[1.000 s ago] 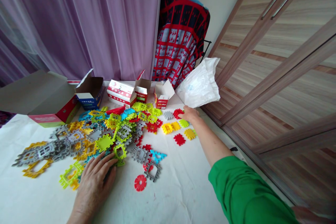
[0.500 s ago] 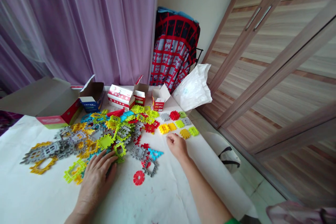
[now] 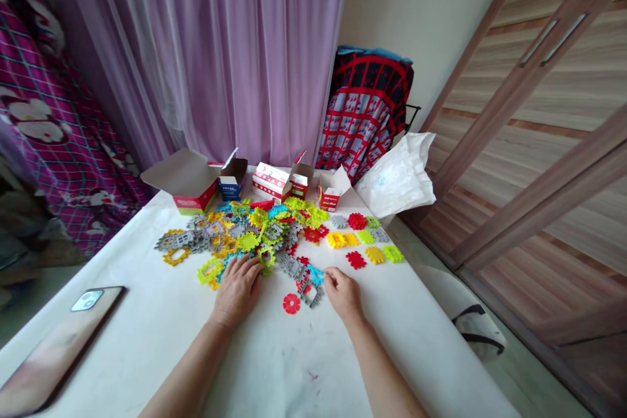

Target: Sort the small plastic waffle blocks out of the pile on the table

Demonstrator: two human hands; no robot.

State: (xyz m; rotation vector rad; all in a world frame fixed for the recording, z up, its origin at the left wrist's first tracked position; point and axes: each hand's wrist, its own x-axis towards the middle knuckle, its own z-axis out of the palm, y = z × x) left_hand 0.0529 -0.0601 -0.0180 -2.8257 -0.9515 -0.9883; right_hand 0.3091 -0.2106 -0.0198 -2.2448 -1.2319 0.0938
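Observation:
A heap of interlocking plastic building pieces [image 3: 249, 240] in yellow, grey, lime, blue and red covers the middle of the table. My left hand [image 3: 238, 290] lies at its near edge, palm down, fingers stretched out over the front pieces. To its right, my right hand [image 3: 343, 292] is closed, its fingertips at the right corner of a blue triangular building piece [image 3: 315, 275]. Grey frame pieces [image 3: 309, 294] and a red round notched piece [image 3: 291, 304] lie beside it. Beyond that hand, square pieces sit in short rows, among them a red square piece [image 3: 356, 260].
Several open cardboard boxes [image 3: 271, 181] stand along the back of the table [image 3: 294, 366]. A white plastic bag [image 3: 399, 173] is at the back right corner. A phone [image 3: 59, 353] lies at the left edge. Right of the table is a white chair [image 3: 470, 313].
My right hand has moved left and nearer, from the rows to the blue triangular piece. A red square piece now shows where that hand was. The view has swung left; my left hand stays by the heap.

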